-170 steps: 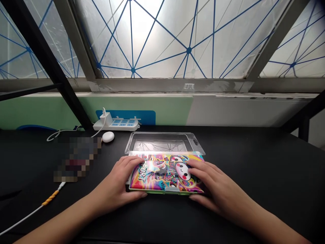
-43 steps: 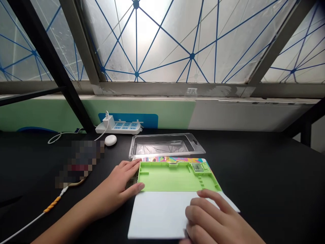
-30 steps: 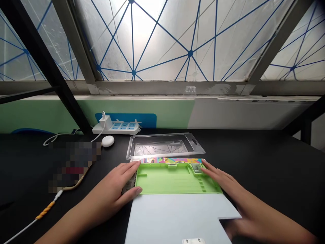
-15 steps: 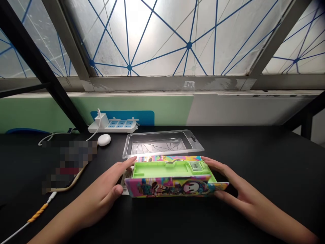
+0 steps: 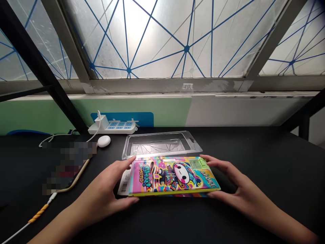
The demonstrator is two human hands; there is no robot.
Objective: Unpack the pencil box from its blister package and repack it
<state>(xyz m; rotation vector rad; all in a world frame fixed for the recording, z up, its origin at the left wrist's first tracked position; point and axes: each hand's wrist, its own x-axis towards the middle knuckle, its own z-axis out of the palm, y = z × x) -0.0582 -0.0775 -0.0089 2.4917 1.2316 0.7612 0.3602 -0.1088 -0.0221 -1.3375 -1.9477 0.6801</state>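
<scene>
Between my hands lies a colourful pencil case (image 5: 175,176) with a cartoon figure on its closed lid and a green edge. My left hand (image 5: 109,188) grips its left end, fingers at the far corner and thumb along the near edge. My right hand (image 5: 232,181) holds the right end the same way, thumb at the near right corner. Under the case's left end a white card with a barcode (image 5: 124,186) sticks out. Just behind the case rests a clear plastic blister shell (image 5: 162,145).
A white power strip (image 5: 114,127) with a plugged-in adapter stands against the wall. Near it sits a white rounded case (image 5: 104,141). A blurred-out device with a cable (image 5: 38,213) lies to the left on the black table (image 5: 266,152). Black frame bars rise at both sides.
The pencil case's lid, standing open toward me before, is now closed over the green tray. My left thumb has moved right onto the near edge.
</scene>
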